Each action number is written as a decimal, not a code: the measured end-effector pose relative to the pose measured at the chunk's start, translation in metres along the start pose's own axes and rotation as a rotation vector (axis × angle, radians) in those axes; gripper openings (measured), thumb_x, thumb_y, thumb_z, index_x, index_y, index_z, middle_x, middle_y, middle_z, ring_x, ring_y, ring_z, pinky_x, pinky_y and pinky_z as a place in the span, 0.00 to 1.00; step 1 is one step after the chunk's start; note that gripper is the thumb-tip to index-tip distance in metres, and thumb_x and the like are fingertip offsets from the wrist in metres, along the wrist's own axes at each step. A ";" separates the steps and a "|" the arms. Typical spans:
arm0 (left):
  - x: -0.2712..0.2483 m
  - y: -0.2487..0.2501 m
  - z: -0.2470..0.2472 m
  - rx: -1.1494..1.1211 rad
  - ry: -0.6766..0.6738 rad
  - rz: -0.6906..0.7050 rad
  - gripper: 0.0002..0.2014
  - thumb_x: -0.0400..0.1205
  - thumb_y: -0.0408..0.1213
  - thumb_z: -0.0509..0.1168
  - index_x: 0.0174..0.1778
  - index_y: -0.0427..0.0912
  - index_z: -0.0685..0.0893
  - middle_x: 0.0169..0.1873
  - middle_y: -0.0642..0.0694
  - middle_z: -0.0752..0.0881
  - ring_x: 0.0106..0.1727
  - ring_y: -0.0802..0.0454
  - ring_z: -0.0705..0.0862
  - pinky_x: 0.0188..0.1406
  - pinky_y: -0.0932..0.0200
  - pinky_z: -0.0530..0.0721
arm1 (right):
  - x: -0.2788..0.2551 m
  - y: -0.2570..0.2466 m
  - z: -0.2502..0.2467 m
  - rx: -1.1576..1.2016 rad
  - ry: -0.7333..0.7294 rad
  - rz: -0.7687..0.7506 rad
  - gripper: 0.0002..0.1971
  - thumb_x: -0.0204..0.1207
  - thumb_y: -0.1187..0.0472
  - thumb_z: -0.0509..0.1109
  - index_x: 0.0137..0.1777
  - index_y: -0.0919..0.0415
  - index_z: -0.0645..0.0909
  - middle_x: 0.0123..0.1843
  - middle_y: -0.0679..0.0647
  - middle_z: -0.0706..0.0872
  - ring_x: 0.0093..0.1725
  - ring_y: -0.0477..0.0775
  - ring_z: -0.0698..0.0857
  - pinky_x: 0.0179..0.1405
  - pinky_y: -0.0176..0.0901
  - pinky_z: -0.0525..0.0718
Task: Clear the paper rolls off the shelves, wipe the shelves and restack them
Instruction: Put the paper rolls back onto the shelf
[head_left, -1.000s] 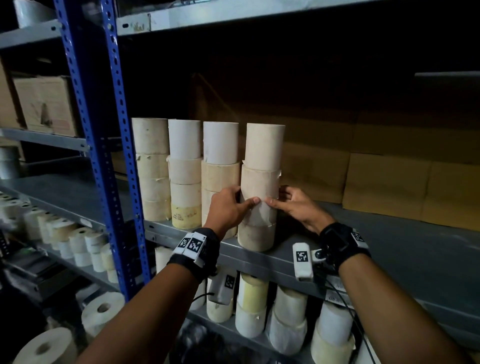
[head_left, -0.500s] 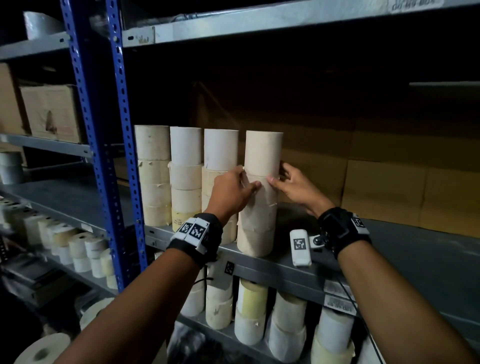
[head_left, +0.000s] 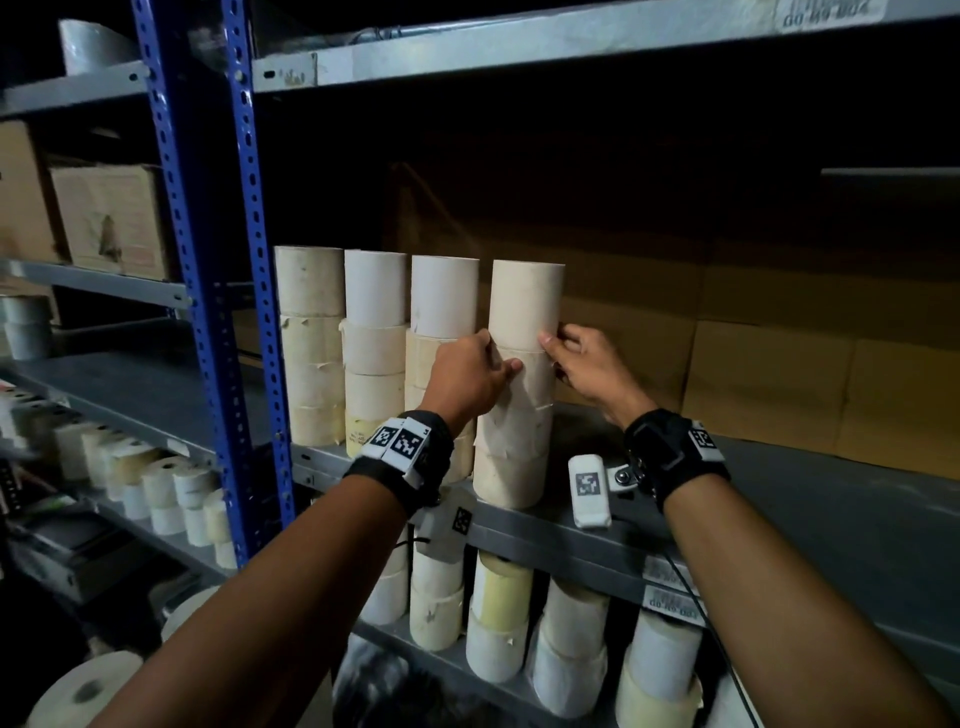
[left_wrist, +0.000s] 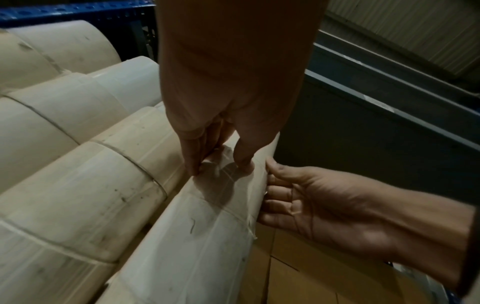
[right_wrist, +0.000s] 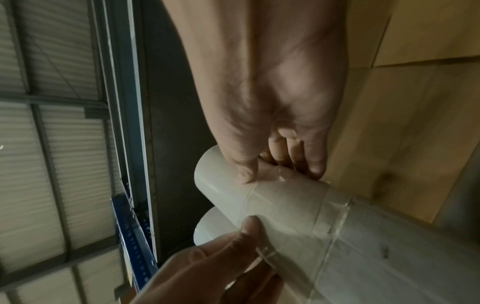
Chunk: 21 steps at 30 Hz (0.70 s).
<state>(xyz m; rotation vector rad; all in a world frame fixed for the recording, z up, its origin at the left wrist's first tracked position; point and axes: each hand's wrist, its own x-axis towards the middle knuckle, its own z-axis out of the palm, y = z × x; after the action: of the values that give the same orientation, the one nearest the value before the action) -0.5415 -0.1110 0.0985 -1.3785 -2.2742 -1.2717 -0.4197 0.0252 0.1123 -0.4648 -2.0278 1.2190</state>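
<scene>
Four tall stacks of cream paper rolls stand on the grey middle shelf. Both my hands are on the rightmost stack, just under its top roll. My left hand curls round the stack's left side with the thumb across the front. My right hand grips the right side, thumb in front and fingers hidden behind. The left wrist view shows my left hand touching the stack, with my right hand cupping it opposite. In the right wrist view my right hand holds the top roll.
The other three stacks stand close on the left, against the blue upright post. Cardboard boxes line the back of the shelf. An upper shelf hangs overhead. More rolls fill the shelf below and the left bay.
Both hands have slid up the rightmost stack, from its lower rolls to the seam under the top roll. The stack still stands in the same place.
</scene>
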 end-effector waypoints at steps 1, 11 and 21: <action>-0.003 0.000 -0.003 -0.009 -0.014 0.004 0.15 0.84 0.51 0.74 0.57 0.43 0.86 0.47 0.45 0.90 0.53 0.43 0.87 0.50 0.50 0.85 | -0.002 0.000 0.001 -0.020 0.016 0.005 0.19 0.89 0.51 0.69 0.75 0.59 0.80 0.75 0.58 0.86 0.64 0.48 0.88 0.65 0.48 0.87; -0.168 -0.083 -0.020 0.073 -0.154 -0.032 0.22 0.84 0.52 0.74 0.73 0.50 0.84 0.62 0.50 0.90 0.59 0.52 0.89 0.58 0.48 0.89 | -0.152 0.083 0.059 -0.309 0.145 -0.080 0.08 0.81 0.61 0.78 0.57 0.55 0.86 0.46 0.46 0.91 0.42 0.34 0.88 0.42 0.24 0.83; -0.435 -0.217 -0.004 0.208 -0.617 -0.624 0.27 0.77 0.65 0.65 0.69 0.57 0.81 0.63 0.46 0.87 0.63 0.38 0.87 0.56 0.48 0.86 | -0.341 0.210 0.211 -0.433 -0.656 0.369 0.15 0.79 0.55 0.81 0.63 0.54 0.85 0.56 0.48 0.90 0.51 0.45 0.87 0.52 0.37 0.84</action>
<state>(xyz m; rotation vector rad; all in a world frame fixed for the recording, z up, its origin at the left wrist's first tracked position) -0.4770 -0.4311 -0.2608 -1.1272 -3.3334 -0.7357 -0.3538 -0.2130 -0.2674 -0.7411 -2.8947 1.2468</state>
